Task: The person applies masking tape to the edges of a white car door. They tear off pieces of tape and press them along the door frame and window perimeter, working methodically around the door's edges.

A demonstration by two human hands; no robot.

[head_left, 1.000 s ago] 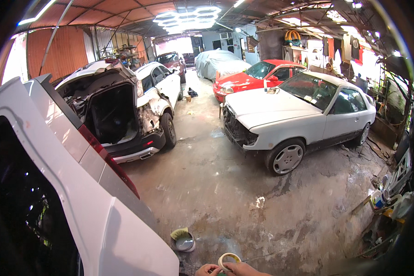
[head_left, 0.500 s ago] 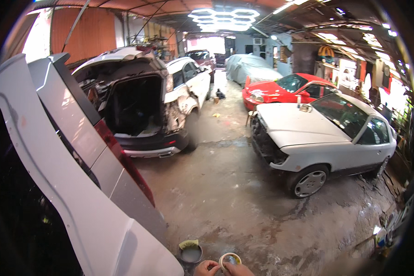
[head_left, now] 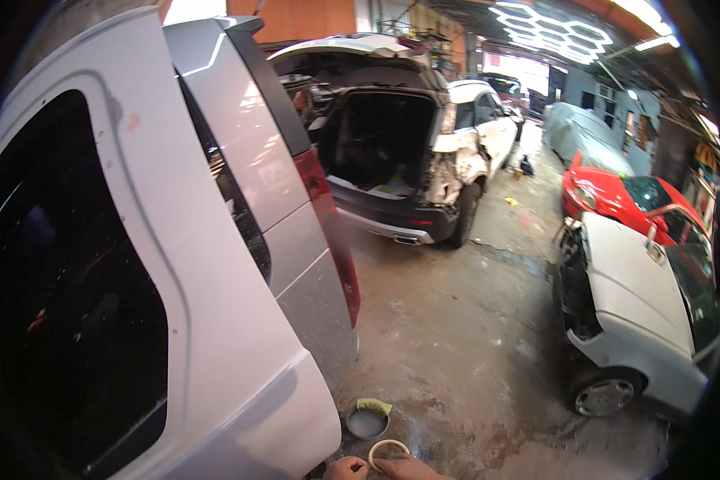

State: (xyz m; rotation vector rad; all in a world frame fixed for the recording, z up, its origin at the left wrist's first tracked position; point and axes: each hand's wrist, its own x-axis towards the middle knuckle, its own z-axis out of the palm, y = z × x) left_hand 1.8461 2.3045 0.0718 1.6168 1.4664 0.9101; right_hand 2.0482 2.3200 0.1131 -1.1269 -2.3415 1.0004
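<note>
At the lower edge, my right hand (head_left: pixel 409 468) grips a cream ring that looks like a roll of masking tape (head_left: pixel 387 442). Just left of it, my left hand (head_left: pixel 346 469) is closed, fingertips pinched together; anything between them is too small to make out. Beyond the hands, a dark round bowl (head_left: pixel 350 426) of greyish water stands on the floor, with a yellow-green cloth (head_left: pixel 375 406) draped over its far rim. To the left rises the pale side panel (head_left: pixel 240 364) of a vehicle with a dark window (head_left: pixel 64 280).
A silver rear panel with a red tail light (head_left: pixel 340 248) stands behind the pale one. Further off is a white car (head_left: pixel 464 148) with its tailgate raised and damaged side. On the right are a white sedan (head_left: pixel 636 272), a red car (head_left: pixel 604 186) and a covered car (head_left: pixel 584 140).
My view has swung left, so the cars sit further right and more of the pale panel shows. Both hands stay low, with the tape roll still in the right.
</note>
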